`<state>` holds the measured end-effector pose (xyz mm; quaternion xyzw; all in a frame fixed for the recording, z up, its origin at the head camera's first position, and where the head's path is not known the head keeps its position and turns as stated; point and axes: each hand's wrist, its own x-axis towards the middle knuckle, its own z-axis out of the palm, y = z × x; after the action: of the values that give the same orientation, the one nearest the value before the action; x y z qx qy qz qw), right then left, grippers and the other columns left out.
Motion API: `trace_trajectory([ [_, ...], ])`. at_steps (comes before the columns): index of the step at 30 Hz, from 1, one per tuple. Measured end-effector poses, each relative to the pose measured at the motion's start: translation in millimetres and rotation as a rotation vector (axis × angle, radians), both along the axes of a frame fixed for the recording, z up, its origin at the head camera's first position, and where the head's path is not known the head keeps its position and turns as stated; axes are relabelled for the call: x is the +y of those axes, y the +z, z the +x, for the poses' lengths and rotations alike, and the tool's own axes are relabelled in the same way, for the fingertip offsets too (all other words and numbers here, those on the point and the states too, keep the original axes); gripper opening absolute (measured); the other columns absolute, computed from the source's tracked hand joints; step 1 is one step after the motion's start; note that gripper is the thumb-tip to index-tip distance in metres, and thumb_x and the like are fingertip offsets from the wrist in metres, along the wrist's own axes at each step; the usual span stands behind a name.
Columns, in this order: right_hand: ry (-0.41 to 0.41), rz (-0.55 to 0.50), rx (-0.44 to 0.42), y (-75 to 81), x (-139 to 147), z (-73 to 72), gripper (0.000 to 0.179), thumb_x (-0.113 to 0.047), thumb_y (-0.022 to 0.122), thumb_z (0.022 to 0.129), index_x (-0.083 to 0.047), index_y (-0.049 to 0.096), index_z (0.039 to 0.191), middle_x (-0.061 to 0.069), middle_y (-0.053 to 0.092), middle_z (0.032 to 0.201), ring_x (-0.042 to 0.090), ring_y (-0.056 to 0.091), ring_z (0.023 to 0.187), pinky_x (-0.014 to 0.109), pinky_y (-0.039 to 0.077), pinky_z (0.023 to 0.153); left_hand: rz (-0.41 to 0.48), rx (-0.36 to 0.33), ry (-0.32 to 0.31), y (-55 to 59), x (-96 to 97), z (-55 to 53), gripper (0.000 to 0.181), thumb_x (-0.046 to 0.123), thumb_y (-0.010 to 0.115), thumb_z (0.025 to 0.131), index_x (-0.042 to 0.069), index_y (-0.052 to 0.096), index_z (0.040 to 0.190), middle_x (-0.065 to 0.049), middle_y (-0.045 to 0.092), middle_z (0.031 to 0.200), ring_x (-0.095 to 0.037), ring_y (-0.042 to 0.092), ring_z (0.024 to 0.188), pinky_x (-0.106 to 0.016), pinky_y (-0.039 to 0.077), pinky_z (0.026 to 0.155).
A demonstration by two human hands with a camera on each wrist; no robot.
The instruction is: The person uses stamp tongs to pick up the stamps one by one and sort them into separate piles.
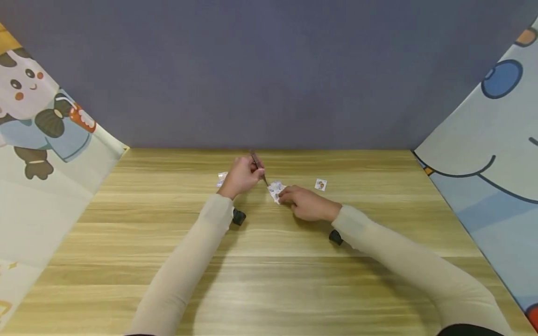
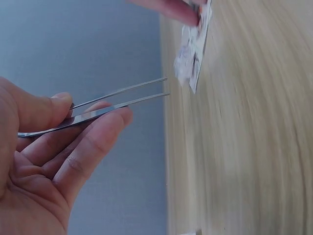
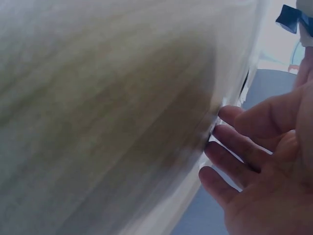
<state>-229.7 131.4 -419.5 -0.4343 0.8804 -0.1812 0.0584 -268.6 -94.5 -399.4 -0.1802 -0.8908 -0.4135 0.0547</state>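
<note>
My left hand [image 1: 244,176] holds a pair of metal tweezers [image 2: 105,113] between thumb and fingers, with the two tips apart and nothing between them. Those tips point at a small, shiny, crinkled white printed packet [image 1: 275,190], close to its far edge in the head view. On the packet's near right side rest the fingertips of my right hand [image 1: 308,203], its fingers fairly straight and pressing it against the table. The right wrist view shows the right hand [image 3: 266,161] with fingers spread at the tabletop; the packet is mostly hidden there.
A small square white card with a picture [image 1: 321,185] lies to the right on the wooden table [image 1: 269,280]. Another white printed piece [image 1: 222,178] is partly behind the left hand. A grey panel [image 1: 269,74] rises at the table's back edge, with cartoon-printed walls on both sides.
</note>
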Motion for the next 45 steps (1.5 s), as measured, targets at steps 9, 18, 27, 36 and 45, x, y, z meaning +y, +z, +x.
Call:
trace_trajectory([
  [9, -0.039, 0.090, -0.036, -1.7, -6.9, -3.0, 0.047, 0.008, 0.045, 0.087, 0.003, 0.050, 0.133, 0.016, 0.043, 0.140, 0.031, 0.036, 0.130, 0.041, 0.028, 0.108, -0.023, 0.013, 0.011, -4.5, 8.9, -4.3, 0.006, 0.007, 0.066, 0.088, 0.004, 0.064, 0.093, -0.007, 0.068, 0.084, -0.014, 0.066, 0.075, -0.025, 0.053, 0.064],
  [18, -0.038, 0.129, -0.044, -2.5, -11.0, -2.4, 0.050, 0.005, 0.044, 0.089, 0.001, 0.043, 0.139, 0.014, 0.036, 0.146, 0.030, 0.031, 0.133, 0.041, 0.025, 0.109, -0.060, 0.018, 0.033, -8.5, 11.3, -5.6, 0.004, 0.006, 0.065, 0.087, 0.005, 0.065, 0.092, -0.004, 0.067, 0.081, -0.013, 0.064, 0.072, -0.025, 0.052, 0.064],
  [27, -0.046, 0.109, -0.041, -2.3, -9.7, -0.6, 0.049, 0.004, 0.045, 0.089, 0.002, 0.044, 0.138, 0.014, 0.038, 0.145, 0.030, 0.034, 0.131, 0.041, 0.026, 0.109, -0.028, 0.000, 0.006, -9.4, 13.2, -5.6, 0.004, 0.004, 0.065, 0.087, 0.003, 0.063, 0.091, -0.005, 0.067, 0.081, -0.013, 0.065, 0.074, -0.024, 0.052, 0.064],
  [36, -0.042, 0.105, -0.029, -1.8, -7.4, 0.9, 0.045, 0.002, 0.045, 0.092, 0.003, 0.044, 0.137, 0.015, 0.038, 0.144, 0.029, 0.037, 0.128, 0.041, 0.031, 0.106, -0.020, -0.001, 0.001, -5.6, 16.7, -2.4, 0.003, 0.006, 0.065, 0.089, 0.005, 0.064, 0.091, -0.004, 0.067, 0.079, -0.012, 0.065, 0.071, -0.025, 0.052, 0.062],
  [45, -0.047, 0.088, -0.004, -6.1, -6.7, 1.4, 0.042, -0.002, 0.045, 0.095, 0.002, 0.045, 0.137, 0.015, 0.038, 0.144, 0.029, 0.036, 0.130, 0.040, 0.028, 0.108, -0.060, 0.018, -0.015, -7.6, 21.4, -1.8, 0.003, 0.005, 0.066, 0.087, 0.004, 0.065, 0.090, -0.002, 0.066, 0.075, -0.012, 0.062, 0.065, -0.025, 0.051, 0.058],
])
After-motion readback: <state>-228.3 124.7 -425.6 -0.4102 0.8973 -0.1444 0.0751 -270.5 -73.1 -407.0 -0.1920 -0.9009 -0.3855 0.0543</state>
